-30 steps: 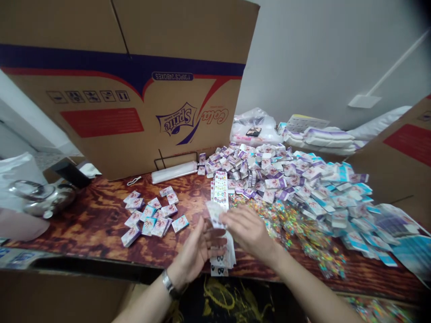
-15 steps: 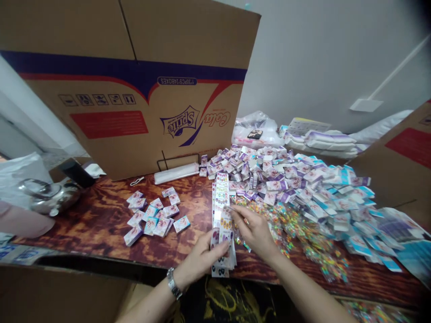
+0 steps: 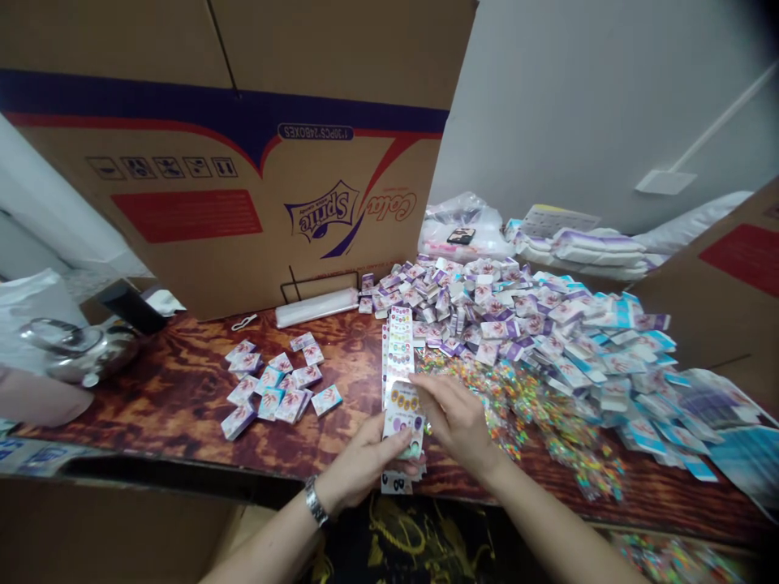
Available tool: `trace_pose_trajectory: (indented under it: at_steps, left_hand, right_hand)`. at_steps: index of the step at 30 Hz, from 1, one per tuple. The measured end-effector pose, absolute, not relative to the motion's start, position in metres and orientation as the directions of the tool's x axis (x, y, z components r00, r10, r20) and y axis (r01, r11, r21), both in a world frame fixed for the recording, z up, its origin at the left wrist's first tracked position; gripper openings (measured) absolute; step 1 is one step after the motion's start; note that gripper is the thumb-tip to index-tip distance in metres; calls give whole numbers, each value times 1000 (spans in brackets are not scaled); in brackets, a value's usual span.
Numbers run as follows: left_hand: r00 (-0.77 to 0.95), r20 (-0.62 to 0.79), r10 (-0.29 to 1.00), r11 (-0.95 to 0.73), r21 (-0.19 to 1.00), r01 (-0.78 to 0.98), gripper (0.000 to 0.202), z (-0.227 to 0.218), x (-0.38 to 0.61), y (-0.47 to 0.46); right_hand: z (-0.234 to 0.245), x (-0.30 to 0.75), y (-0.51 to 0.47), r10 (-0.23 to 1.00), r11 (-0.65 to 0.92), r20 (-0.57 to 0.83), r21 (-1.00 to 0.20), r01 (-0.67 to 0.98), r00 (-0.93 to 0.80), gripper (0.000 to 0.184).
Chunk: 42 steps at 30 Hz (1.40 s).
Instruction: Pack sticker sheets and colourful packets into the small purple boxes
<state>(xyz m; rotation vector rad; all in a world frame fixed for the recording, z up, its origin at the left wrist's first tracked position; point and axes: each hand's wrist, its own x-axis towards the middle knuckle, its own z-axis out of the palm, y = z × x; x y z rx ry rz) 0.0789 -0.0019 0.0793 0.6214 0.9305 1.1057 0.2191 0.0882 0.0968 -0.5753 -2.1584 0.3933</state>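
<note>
**Card pinched between both hands, with the big heap piled up on the right**

Here at the near edge of the table, the left hand [image 3: 365,466], a metal wristwatch [image 3: 316,501] on its wrist, curls beneath a printed sticker card [image 3: 402,418], thumb laid across the lower edge. The right hand [image 3: 454,418] reaches in from the right, gripping the card's upper corner between closed fingers. Just below sits a short stack of sheets [image 3: 395,484], and a long printed strip [image 3: 400,341] lies flat on the far side, running toward the heap.

Now the count: on the wood-grain table [image 3: 152,389], a small cluster of white-and-purple boxes [image 3: 273,385] sits left of the hands, well apart from the huge mound of boxes [image 3: 517,316] on the right, which plainly holds far more. Clear packets of colourful pieces [image 3: 517,414] spill along the mound's near side, just right of the hands. Further back, a large cardboard carton [image 3: 243,251] stands at the far left, and a steel kettle [image 3: 85,353] sits at the left end.
</note>
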Motion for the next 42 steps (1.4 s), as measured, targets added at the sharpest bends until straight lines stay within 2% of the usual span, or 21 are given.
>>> trace_pose_trajectory:
  at_steps: [2,3,5,7,9,11,13,15,18,22,25,28,31,34,36,38,40,42]
  left_hand:
    - [138,-343,929,364,786,-499,34,78,79,-1]
    - [107,-349,931,352,776,-523,33,77,78,0]
    - [17,-359,933,298,747,-594,28,76,76,2]
    - [-41,-386,921,251,673,-696,21,76,74,4]
    - [14,-413,911,261,548,-795,18,77,71,6]
    - [116,-395,911,299,442,-846,28,79,71,6]
    - [151,-377,914,317,431,-845,36,81,72,5]
    - [81,-400,913,293,504,-812,33,81,74,5]
    - [-40,-409,912,248,625,-741,23,77,76,5]
    - [-21,-317,948,230,731,-642,25,70,72,3]
    - [36,-270,962,239,774,-587,36,69,67,2]
    - [90,-209,974,226,842,-490,44,72,64,1]
    - [135,-176,975,214,910,-355,34,75,63,0]
    - [153,-205,967,254,840,-479,34,76,63,-2]
    - [142,-223,964,264,806,-530,38,74,62,-4]
    - [109,-211,971,238,878,-415,32,70,59,-6]
    - [65,-158,985,168,966,-197,22,65,56,-6]
    - [12,-82,997,82,997,12,23,62,53,-7]
  right_hand:
    - [97,218,89,521,850,670,-464,249,-529,32]
    - [98,219,88,474,876,687,-429,219,-550,33]
    - [98,220,82,309,947,707,-287,142,-636,34]
    - [96,223,75,146,989,665,-106,101,-733,33]
    - [93,225,70,81,992,596,31,124,-799,30]
    - [90,225,68,65,983,569,103,150,-820,29]
    - [88,225,69,44,983,586,120,140,-809,28]
    - [87,223,70,48,990,623,75,120,-780,26]
    - [87,219,68,190,982,626,-133,136,-756,21]
    - [89,217,66,468,827,457,-528,193,-756,16]
    - [93,217,69,636,668,336,-690,278,-695,16]
    - [95,217,74,659,628,274,-713,312,-701,20]
    - [93,215,74,610,679,312,-679,278,-729,17]
    - [88,214,70,564,760,425,-602,244,-708,15]
    - [86,215,66,575,757,445,-607,241,-686,14]
    - [85,217,63,635,686,394,-683,250,-665,13]
    - [86,218,62,686,600,327,-760,250,-650,12]
    - [88,218,61,699,552,289,-799,237,-654,14]
